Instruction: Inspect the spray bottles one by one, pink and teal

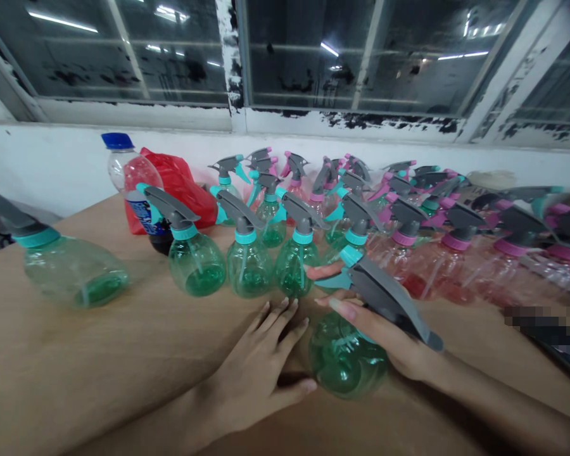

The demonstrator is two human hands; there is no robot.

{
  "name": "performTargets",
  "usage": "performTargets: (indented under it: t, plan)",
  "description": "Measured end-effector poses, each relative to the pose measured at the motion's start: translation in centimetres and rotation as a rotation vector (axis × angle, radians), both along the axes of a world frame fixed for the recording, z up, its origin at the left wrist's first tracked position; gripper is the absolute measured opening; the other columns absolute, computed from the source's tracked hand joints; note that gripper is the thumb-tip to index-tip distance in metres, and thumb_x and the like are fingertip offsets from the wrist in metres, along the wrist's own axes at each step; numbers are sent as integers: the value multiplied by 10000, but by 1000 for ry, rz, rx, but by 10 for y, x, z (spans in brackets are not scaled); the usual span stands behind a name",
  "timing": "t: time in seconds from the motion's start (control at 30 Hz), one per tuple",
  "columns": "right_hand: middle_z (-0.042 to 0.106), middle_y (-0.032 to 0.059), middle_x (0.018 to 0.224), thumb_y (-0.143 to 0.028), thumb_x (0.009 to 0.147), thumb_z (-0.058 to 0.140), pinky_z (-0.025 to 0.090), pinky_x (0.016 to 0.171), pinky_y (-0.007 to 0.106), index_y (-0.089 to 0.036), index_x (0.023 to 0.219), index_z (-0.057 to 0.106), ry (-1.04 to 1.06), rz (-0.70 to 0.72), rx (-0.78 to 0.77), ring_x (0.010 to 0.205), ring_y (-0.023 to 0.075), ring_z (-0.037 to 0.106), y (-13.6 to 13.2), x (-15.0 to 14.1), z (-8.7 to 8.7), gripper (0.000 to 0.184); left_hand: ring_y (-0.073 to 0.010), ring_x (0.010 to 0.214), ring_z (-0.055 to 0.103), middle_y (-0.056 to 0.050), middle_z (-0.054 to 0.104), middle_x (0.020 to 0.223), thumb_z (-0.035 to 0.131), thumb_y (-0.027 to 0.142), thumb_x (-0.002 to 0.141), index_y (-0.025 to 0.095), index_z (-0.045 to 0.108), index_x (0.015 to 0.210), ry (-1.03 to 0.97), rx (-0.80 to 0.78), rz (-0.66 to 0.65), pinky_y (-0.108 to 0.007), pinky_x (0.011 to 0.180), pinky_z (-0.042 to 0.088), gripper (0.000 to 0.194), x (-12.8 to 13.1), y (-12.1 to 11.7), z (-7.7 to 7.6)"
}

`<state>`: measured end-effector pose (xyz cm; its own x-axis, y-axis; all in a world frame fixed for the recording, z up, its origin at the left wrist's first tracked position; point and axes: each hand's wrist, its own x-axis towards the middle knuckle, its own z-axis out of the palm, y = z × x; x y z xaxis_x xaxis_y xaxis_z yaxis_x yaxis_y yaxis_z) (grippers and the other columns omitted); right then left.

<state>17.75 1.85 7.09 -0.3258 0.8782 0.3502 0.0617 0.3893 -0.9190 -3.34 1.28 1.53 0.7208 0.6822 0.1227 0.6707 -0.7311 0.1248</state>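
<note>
My right hand (384, 329) grips a green spray bottle (344, 358) round its neck, with one finger at the teal trigger. The bottle's grey head tilts, its nozzle end pointing away to the left. Beside it my left hand (266, 361) lies flat on the table, fingers spread, holding nothing. Just beyond the left fingertips stands another green spray bottle (298, 269) with a teal collar. Similar green bottles (249, 272) line up to its left, and part of one is hidden behind the right hand.
Several pink spray bottles (403, 259) crowd the right and back of the table (137, 354). At far left stands a separate green bottle (76, 272). A blue-capped drink bottle (145, 212) and red plastic bag (180, 183) are behind. A dark flat object (555, 342) lies right.
</note>
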Motion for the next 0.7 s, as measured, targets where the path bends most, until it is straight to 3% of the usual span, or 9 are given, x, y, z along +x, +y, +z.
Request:
performTargets:
  t: [0.1, 0.3, 0.7]
  plan:
    - [674, 8, 915, -330, 851, 609, 540, 766, 309, -269, 1110, 596, 18, -1, -10, 767, 160, 647, 0, 0, 1, 267, -318, 1378, 213, -154, 312, 1481, 418, 625, 909, 111, 373, 1408, 20, 1, -1, -513, 1089, 215, 718, 0, 0, 0]
    - [645, 42, 1165, -281, 842, 624, 543, 838, 276, -241, 1130, 583, 66, 7, 13, 906, 161, 677, 0, -3, 3, 294, -318, 1377, 216, -142, 320, 1480, 428, 622, 908, 127, 356, 1419, -11, 21, -11, -506, 1098, 203, 715, -1, 1, -2]
    - [641, 42, 1183, -259, 841, 624, 543, 851, 268, -236, 1117, 585, 69, 19, 16, 917, 161, 682, 0, -2, 4, 279, -322, 1376, 217, -155, 317, 1479, 434, 615, 909, 103, 385, 1398, 11, 6, -11, -510, 1091, 214, 710, 0, 0, -1]
